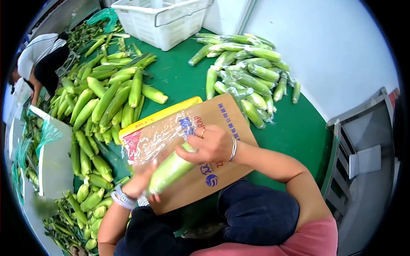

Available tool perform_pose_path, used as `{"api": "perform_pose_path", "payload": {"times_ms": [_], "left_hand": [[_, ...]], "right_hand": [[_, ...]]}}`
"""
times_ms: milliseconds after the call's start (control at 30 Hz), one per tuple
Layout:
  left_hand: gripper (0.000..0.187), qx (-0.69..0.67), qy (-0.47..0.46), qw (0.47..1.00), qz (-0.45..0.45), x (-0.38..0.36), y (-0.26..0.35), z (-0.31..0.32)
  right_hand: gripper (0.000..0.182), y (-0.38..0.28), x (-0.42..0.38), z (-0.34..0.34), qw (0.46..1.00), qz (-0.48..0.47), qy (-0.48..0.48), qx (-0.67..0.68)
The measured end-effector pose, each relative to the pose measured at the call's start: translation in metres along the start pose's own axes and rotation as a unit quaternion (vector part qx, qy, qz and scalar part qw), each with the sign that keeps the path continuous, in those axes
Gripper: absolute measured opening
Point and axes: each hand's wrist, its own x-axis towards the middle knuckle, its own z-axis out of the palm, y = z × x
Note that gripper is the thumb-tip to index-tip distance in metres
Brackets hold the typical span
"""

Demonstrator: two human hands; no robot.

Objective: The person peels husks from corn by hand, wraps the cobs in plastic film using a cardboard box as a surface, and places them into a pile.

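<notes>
An ear of corn [173,170] with a pale green husk and some clear film on it lies slantwise between my two hands, above a brown cardboard sheet [226,123] on my lap. My left hand [143,179], slightly blurred, closes round its lower end. At its upper end, my right hand [211,143] has its fingers bent round the tip. Clear plastic film [156,143] is spread over the cardboard beside my hands, next to a yellow box edge [160,113].
Unwrapped corn [106,100] is heaped at the left, film-wrapped corn [252,77] at the upper right. A white crate [160,25] stands at the back. Another person [40,59] bends at the far left. A metal rack [341,162] is at the right.
</notes>
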Motion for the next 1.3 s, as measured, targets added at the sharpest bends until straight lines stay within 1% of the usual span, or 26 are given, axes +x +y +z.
{"api": "perform_pose_path", "payload": {"times_ms": [33, 67, 100, 133, 200, 233, 267, 300, 333, 367, 433, 467, 500, 533, 600, 700, 733, 767, 933, 1033, 1100, 1133, 1167, 1200, 1233, 1300], "left_hand": [[0.078, -0.084, -0.162, 0.983, -0.009, 0.004, -0.006, 0.007], [0.079, -0.129, -0.2, 0.971, 0.032, 0.001, -0.009, 0.014], [0.079, -0.173, -0.236, 0.954, 0.07, -0.005, -0.009, 0.017], [0.074, -0.227, -0.152, 0.951, 0.146, -0.012, -0.008, 0.009], [0.062, -0.275, 0.069, 0.918, 0.278, -0.011, -0.029, -0.027], [0.054, -0.265, 0.206, 0.882, 0.33, 0.0, -0.058, -0.055], [0.049, -0.14, 0.357, 0.873, 0.3, 0.019, -0.097, -0.083], [0.045, -0.006, 0.497, 0.83, 0.254, 0.04, -0.141, -0.103], [0.048, 0.204, 0.536, 0.796, 0.192, 0.048, -0.178, -0.106], [0.051, 0.405, 0.547, 0.723, 0.116, 0.06, -0.215, -0.11], [0.061, 0.36, 0.432, 0.823, -0.082, 0.077, -0.262, -0.103], [0.064, 0.281, 0.396, 0.869, -0.093, 0.094, -0.281, -0.101], [0.065, 0.247, 0.381, 0.884, -0.108, 0.098, -0.275, -0.096], [0.061, 0.217, 0.401, 0.89, -0.006, 0.091, -0.254, -0.082], [0.061, 0.219, 0.385, 0.884, -0.151, 0.103, -0.229, -0.079], [0.06, 0.112, 0.396, 0.903, -0.123, 0.116, -0.219, -0.084], [0.054, -0.126, 0.369, 0.921, 0.012, 0.103, -0.206, -0.085], [0.049, -0.356, 0.303, 0.873, 0.141, 0.091, -0.197, -0.079], [0.045, -0.416, 0.278, 0.778, 0.38, 0.01, -0.108, -0.084], [0.053, -0.193, 0.384, 0.769, 0.474, -0.016, -0.045, -0.078], [0.057, 0.001, 0.388, 0.792, 0.471, -0.017, -0.001, -0.059], [0.059, 0.208, 0.422, 0.737, 0.485, -0.008, 0.018, -0.052], [0.061, 0.404, 0.443, 0.64, 0.48, 0.002, 0.034, -0.046], [0.061, 0.424, 0.421, 0.651, 0.468, 0.02, 0.041, -0.037], [0.061, 0.446, 0.399, 0.659, 0.455, 0.039, 0.045, -0.03], [0.062, 0.457, 0.371, 0.688, 0.425, 0.08, 0.039, -0.029]], "right_hand": [[0.032, 0.007, -0.007, 0.005, 0.999, -0.024, 0.024, 0.017], [0.034, 0.015, -0.023, 0.007, 0.994, 0.032, -0.072, 0.08], [0.04, 0.025, -0.041, 0.013, 0.981, 0.109, -0.064, 0.149], [0.047, 0.037, -0.056, 0.017, 0.957, 0.184, -0.054, 0.218], [0.052, 0.074, -0.073, 0.008, 0.904, 0.395, -0.121, 0.109], [0.05, 0.093, -0.062, -0.012, 0.834, 0.531, -0.117, 0.093], [0.049, 0.117, -0.067, -0.013, 0.796, 0.598, 0.003, 0.089], [0.052, 0.169, -0.093, -0.007, 0.779, 0.617, -0.003, 0.105], [0.053, 0.2, -0.096, -0.01, 0.733, 0.673, 0.082, 0.054], [0.053, 0.231, -0.102, -0.024, 0.681, 0.714, 0.1, 0.131], [0.059, 0.272, -0.105, -0.029, 0.546, 0.78, 0.161, 0.259], [0.059, 0.257, -0.096, -0.027, 0.562, 0.757, 0.173, 0.285], [0.056, 0.236, -0.088, -0.023, 0.606, 0.721, 0.082, 0.325], [0.051, 0.21, -0.08, -0.01, 0.626, 0.712, -0.004, 0.317], [0.035, 0.15, -0.078, 0.022, 0.687, 0.642, -0.126, 0.316], [0.027, 0.069, -0.065, 0.027, 0.866, 0.426, -0.163, 0.204], [0.035, 0.039, -0.07, 0.023, 0.87, 0.396, -0.269, 0.117], [0.04, 0.026, -0.07, 0.015, 0.846, 0.396, -0.341, 0.105], [0.058, -0.007, -0.06, 0.019, 0.731, 0.395, -0.543, 0.122], [0.054, -0.017, -0.063, 0.038, 0.776, 0.377, -0.484, 0.144], [0.04, -0.009, -0.071, 0.045, 0.747, 0.424, -0.417, 0.297], [0.04, -0.004, -0.075, 0.043, 0.742, 0.439, -0.42, 0.284], [0.03, 0.001, -0.076, 0.041, 0.619, 0.514, -0.419, 0.421], [0.02, 0.005, -0.079, 0.039, 0.474, 0.567, -0.396, 0.545], [0.02, 0.01, -0.087, 0.033, 0.475, 0.575, -0.392, 0.539], [0.01, 0.028, -0.119, 0.015, 0.324, 0.573, -0.199, 0.726]]}}
